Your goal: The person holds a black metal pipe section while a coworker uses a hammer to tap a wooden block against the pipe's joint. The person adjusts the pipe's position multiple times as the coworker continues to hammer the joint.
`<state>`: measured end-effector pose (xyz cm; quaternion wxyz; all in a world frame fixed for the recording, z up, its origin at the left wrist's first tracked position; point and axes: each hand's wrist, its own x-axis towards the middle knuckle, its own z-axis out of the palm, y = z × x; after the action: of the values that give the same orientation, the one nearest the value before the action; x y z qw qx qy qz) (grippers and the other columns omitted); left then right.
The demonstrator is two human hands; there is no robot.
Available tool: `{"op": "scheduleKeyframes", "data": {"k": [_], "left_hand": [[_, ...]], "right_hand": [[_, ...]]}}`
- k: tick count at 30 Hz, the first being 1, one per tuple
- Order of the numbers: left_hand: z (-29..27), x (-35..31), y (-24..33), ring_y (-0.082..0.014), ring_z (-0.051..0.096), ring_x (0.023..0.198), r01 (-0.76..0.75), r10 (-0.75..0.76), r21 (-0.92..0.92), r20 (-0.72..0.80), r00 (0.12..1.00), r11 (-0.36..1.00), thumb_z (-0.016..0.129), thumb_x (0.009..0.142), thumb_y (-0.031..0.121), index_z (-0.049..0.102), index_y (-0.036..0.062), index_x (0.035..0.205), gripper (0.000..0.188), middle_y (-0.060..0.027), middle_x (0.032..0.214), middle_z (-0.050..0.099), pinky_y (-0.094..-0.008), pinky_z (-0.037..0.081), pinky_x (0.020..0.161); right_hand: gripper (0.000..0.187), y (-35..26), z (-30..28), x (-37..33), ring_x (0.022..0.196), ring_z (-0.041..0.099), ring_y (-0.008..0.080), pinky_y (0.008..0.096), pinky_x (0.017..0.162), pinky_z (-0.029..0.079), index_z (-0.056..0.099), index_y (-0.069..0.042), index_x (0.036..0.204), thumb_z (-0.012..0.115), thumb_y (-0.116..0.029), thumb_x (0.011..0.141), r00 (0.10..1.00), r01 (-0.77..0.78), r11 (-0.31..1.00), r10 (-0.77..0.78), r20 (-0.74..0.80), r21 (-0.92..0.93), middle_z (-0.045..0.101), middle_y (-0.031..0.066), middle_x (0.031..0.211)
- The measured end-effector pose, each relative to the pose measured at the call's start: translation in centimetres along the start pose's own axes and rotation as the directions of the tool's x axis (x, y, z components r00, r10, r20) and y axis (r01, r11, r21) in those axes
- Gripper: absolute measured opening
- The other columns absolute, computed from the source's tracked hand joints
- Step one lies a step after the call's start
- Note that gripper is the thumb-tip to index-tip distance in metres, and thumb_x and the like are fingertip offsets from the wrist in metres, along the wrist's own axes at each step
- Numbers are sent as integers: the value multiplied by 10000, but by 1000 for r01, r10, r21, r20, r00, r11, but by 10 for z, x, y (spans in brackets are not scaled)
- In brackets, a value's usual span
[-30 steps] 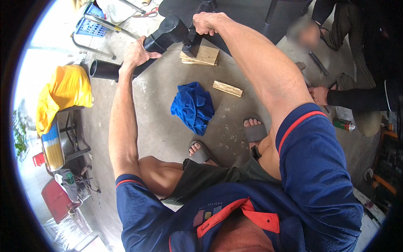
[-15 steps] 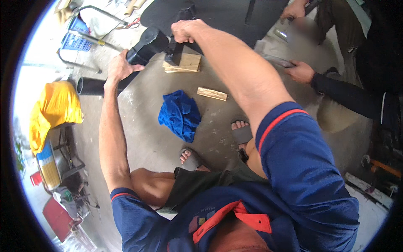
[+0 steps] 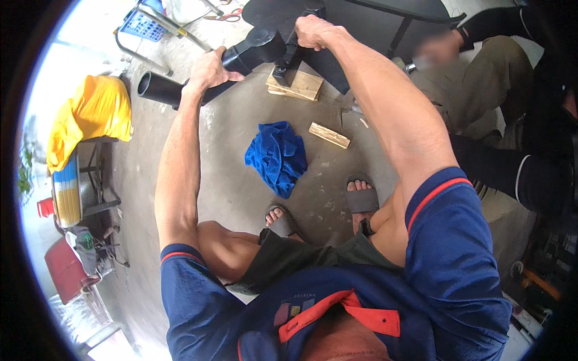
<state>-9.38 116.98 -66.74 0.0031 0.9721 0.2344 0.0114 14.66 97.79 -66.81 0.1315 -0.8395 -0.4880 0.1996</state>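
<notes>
Ahead of me lies a thick black pipe with a round, hollow end at its left. My left hand is closed over it, the thumb stretched along its near side. Further right, the pipe meets a wider black cylindrical part. My right hand is curled in a fist around a black bar beside that part; its fingers are partly hidden. The bar's lower end comes down at a small stack of wooden boards on the floor.
A blue cloth and a wood strip lie on the concrete floor. Behind is a large black panel. A co-worker's trousered leg is at the right. A yellow cloth drapes a stand at the left; red scissors lie beyond.
The view has shifted, so most things sit further right in the picture. Both my hands keep their hold. The co-worker's arms have moved, and the grey piece in their hand no longer shows.
</notes>
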Motion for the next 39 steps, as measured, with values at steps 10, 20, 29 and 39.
{"op": "scheduleKeyframes", "data": {"k": [10,20,29,39], "left_hand": [[2,4,1,-442,740,1038,-16,16,-6,15,1000,1000,982,574,595,663,-45,1253,986,-286,1023,754,-497,591,908],[15,6,-11,-443,738,1015,-25,23,-28,-77,997,999,989,616,528,642,-22,1260,915,-290,999,748,-497,574,883],[5,7,-5,-398,729,1128,31,-32,38,21,999,999,979,580,601,598,-6,1414,1100,-234,1134,762,-484,589,950],[10,6,-7,-413,728,1118,18,-18,-14,-1,1000,1000,985,597,561,590,-27,1408,1076,-274,1138,749,-476,581,956]], "right_hand": [[250,20,0,14,796,787,274,424,759,627,755,39,1065,614,-76,893,996,-64,994,59,-60,-91,784,197,1019],[162,46,31,54,732,782,339,512,674,641,772,4,857,687,-133,867,943,35,973,43,330,-228,769,219,815],[199,16,8,-3,723,754,246,413,673,613,719,29,982,601,-113,911,985,-115,989,126,121,-95,764,121,917],[210,18,3,2,717,766,262,413,681,610,747,45,999,616,-59,872,996,-83,993,80,-41,-80,775,186,918]]}}
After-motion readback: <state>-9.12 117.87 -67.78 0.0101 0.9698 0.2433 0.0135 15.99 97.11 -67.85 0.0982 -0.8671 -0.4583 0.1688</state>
